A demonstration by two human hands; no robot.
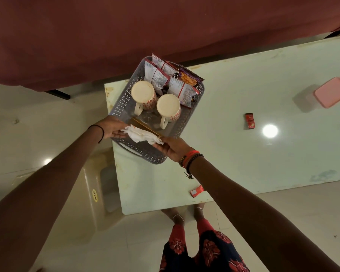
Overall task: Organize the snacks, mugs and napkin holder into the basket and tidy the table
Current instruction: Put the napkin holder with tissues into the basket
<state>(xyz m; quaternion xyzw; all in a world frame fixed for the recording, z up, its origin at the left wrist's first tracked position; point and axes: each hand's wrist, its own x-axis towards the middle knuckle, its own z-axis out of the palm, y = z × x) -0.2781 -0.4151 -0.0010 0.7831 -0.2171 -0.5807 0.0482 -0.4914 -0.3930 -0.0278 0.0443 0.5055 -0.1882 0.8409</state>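
A grey perforated basket (124, 97) stands at the table's far left corner. Inside it are two cream mugs (143, 95) (168, 107), mouth down, and several snack packets (166, 75) at its far end. A thin wooden napkin holder (143, 125) with white napkins (142, 135) is at the basket's near end. My left hand (112, 128) grips its left end and my right hand (172, 149) grips its right end, both over the basket's near rim.
The pale green table (243, 154) carries a small red packet (249, 120), a red-and-white packet (197, 191) near the front edge, and a pink lidded box (332, 92) at far right. A maroon sofa (126, 32) lies beyond. A beige plastic stool (102, 191) stands left.
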